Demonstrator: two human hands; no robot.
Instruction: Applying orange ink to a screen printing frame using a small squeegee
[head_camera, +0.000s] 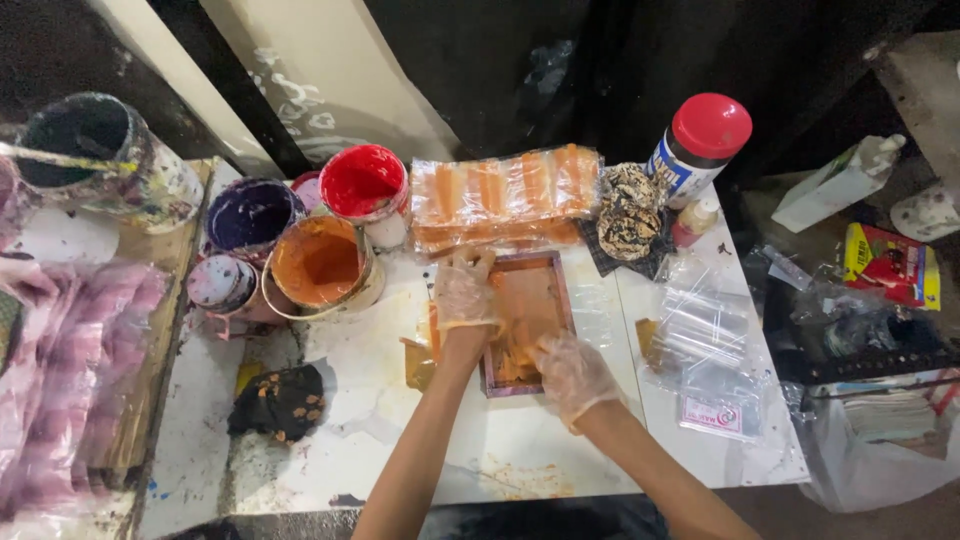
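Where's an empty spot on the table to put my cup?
Bare white table lies near the front edge, between the black stained cloth and the left hand's forearm. The back is crowded with paint cans and wrapped orange packets; plastic bags cover the right.

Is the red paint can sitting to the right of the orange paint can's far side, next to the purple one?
No, the red can sits behind the orange can, with the purple can off to their left.

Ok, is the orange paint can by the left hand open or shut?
Open: the round orange paint can has no lid, and orange paint shows inside.
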